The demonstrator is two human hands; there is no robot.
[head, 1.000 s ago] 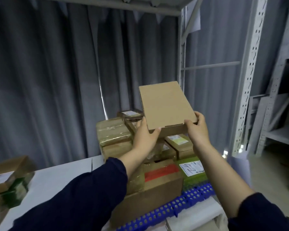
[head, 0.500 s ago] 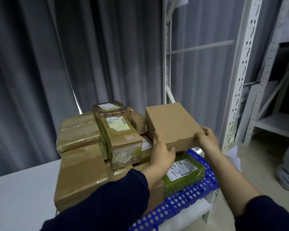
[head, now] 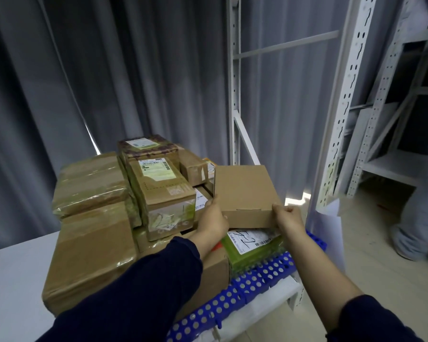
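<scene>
two hands (head: pixel 214 219) (head: pixel 288 218) pinch near corners | flat box (head: pixel 244 191): plain brown cardboard, unlabelled, seemingly closed

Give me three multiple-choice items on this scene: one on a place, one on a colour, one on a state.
1. What lies just beneath the plain flat brown cardboard box? A) a green-wrapped parcel with a white label; B) a metal shelf board; C) bare floor.
2. What colour is the perforated plastic base under the parcels? A) red; B) blue; C) yellow.
3. How is the box held? A) untouched; B) on one flat palm; C) left hand and right hand grip its near corners.
Answers: 1 A, the green parcel shows under its near edge; 2 B, the holed rim is blue; 3 C, fingers curl round both corners.
</scene>
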